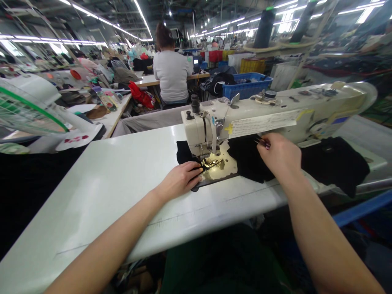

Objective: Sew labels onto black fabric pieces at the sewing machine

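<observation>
A white sewing machine [269,110] stands on the white table [122,183], its needle area lit over a metal plate [228,165]. My left hand [180,179] lies with its fingertips on a small black fabric piece [183,152], just left of the presser foot. My right hand [280,157] is closed around small dark tweezers [262,142], above another black fabric piece [249,159] under the machine arm. More black fabric [335,163] lies right of my right wrist.
A white fan [30,106] with a green rim is at the left. Behind the machine are a blue basket [246,85] and a seated person [172,75] in a light top. Thread cones [263,30] stand at the upper right.
</observation>
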{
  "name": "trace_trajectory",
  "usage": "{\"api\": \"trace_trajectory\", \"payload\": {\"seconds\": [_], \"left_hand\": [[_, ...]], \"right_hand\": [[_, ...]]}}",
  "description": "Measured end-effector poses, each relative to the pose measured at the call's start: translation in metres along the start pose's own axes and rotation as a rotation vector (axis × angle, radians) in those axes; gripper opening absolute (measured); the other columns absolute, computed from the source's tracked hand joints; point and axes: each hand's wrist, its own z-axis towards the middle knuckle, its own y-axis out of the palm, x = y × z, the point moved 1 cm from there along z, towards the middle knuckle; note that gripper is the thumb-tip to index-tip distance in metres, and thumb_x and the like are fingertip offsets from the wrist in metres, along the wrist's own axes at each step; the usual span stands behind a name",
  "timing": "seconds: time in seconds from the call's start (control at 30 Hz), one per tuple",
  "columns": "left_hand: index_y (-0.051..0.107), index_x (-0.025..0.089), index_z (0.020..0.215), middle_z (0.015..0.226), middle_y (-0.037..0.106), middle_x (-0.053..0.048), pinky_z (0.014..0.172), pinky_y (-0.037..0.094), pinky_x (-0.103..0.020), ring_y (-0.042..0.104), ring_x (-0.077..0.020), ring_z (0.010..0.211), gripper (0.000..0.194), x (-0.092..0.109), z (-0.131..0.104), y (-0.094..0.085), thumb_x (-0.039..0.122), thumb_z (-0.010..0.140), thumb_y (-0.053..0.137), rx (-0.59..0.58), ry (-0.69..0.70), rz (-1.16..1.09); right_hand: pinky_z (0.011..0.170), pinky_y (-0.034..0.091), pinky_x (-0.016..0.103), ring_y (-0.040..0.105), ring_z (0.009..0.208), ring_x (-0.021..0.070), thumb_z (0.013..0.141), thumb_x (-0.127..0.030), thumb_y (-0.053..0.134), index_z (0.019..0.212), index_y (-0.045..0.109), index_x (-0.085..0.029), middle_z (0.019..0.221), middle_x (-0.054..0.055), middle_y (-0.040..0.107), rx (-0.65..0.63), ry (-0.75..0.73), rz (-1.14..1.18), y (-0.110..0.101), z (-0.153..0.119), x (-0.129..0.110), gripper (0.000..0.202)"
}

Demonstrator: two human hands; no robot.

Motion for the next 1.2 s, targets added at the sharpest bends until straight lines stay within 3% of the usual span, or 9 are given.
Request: {"api": "trace_trajectory", "payload": {"seconds": [0.4,0.57,0.63,0.7,0.83,0.93,1.0,1.1,1.2], "left_hand": [[0.068,0.013,0.121,0.123,0.063,-0.015,0.098,0.056,-0.042,0.063,-0.0253,0.111,0.036,-0.016,0.008,0.004,0.034,0.102,0.046,-0.009,-0.042,0.012],[0.068,0.014,0.12,0.122,0.063,-0.015,0.098,0.055,-0.043,0.063,-0.0251,0.111,0.035,-0.015,0.009,0.005,0.033,0.102,0.045,0.006,-0.046,0.014],[0.068,0.015,0.12,0.122,0.063,-0.014,0.099,0.055,-0.044,0.062,-0.0252,0.112,0.034,-0.015,0.008,0.006,0.033,0.102,0.045,0.02,-0.043,-0.002],[0.068,0.014,0.12,0.123,0.063,-0.015,0.099,0.055,-0.044,0.062,-0.0256,0.113,0.034,-0.015,0.006,0.006,0.032,0.102,0.045,0.033,-0.047,-0.014],[0.066,0.014,0.123,0.126,0.062,-0.015,0.101,0.054,-0.046,0.061,-0.0267,0.116,0.035,-0.015,0.005,0.008,0.033,0.101,0.046,0.058,-0.07,-0.009],[0.065,0.013,0.125,0.131,0.06,-0.017,0.104,0.052,-0.047,0.06,-0.0278,0.12,0.037,-0.014,0.005,0.011,0.035,0.101,0.047,0.055,-0.078,0.006],[0.063,0.012,0.127,0.133,0.059,-0.017,0.106,0.05,-0.048,0.058,-0.0289,0.124,0.039,-0.015,0.003,0.012,0.035,0.101,0.047,0.046,-0.09,0.023],[0.062,0.012,0.129,0.134,0.06,-0.018,0.107,0.049,-0.049,0.057,-0.0297,0.126,0.04,-0.021,-0.008,0.009,0.037,0.101,0.047,0.041,-0.122,0.05],[0.066,0.012,0.123,0.129,0.064,-0.018,0.1,0.053,-0.049,0.061,-0.0298,0.119,0.041,-0.031,-0.03,-0.004,0.04,0.101,0.046,0.037,-0.207,0.103]], "right_hand": [[0.068,0.046,0.034,0.066,0.087,0.0262,0.086,-0.024,0.054,0.092,0.067,-0.023,0.092,0.008,0.071,0.198,-0.024,0.187,-0.031,-0.022,-0.001,0.015],[0.066,0.049,0.038,0.062,0.066,0.0231,0.088,-0.03,0.052,0.099,0.068,-0.023,0.081,0.006,0.068,0.406,0.166,0.326,-0.05,-0.038,0.0,0.02],[0.063,0.049,0.037,0.058,0.061,0.0207,0.089,-0.032,0.054,0.102,0.07,-0.022,0.077,0.004,0.065,0.431,0.248,0.465,-0.054,-0.044,-0.002,0.023],[0.064,0.05,0.036,0.059,0.065,0.0203,0.088,-0.037,0.058,0.106,0.071,-0.023,0.08,0.004,0.067,0.341,0.326,0.651,-0.054,-0.05,-0.006,0.026],[0.076,0.056,0.039,0.068,0.083,0.0238,0.084,-0.049,0.069,0.109,0.072,-0.024,0.092,0.004,0.073,-0.032,0.484,1.125,-0.043,-0.063,-0.021,0.036],[0.073,0.059,0.037,0.071,0.079,0.0235,0.077,-0.054,0.077,0.109,0.073,-0.022,0.086,0.004,0.074,-0.271,0.612,1.343,-0.039,-0.075,-0.035,0.045],[0.071,0.059,0.035,0.071,0.078,0.023,0.074,-0.055,0.08,0.108,0.073,-0.021,0.084,0.004,0.075,-0.364,0.623,1.382,-0.038,-0.082,-0.043,0.049],[0.068,0.057,0.031,0.069,0.076,0.0212,0.073,-0.054,0.081,0.105,0.074,-0.021,0.081,0.002,0.073,-0.396,0.552,1.275,-0.037,-0.093,-0.048,0.046],[0.064,0.055,0.03,0.067,0.072,0.0199,0.08,-0.053,0.075,0.101,0.074,-0.021,0.077,0.001,0.071,-0.497,0.429,1.169,-0.036,-0.103,-0.051,0.038]]}}
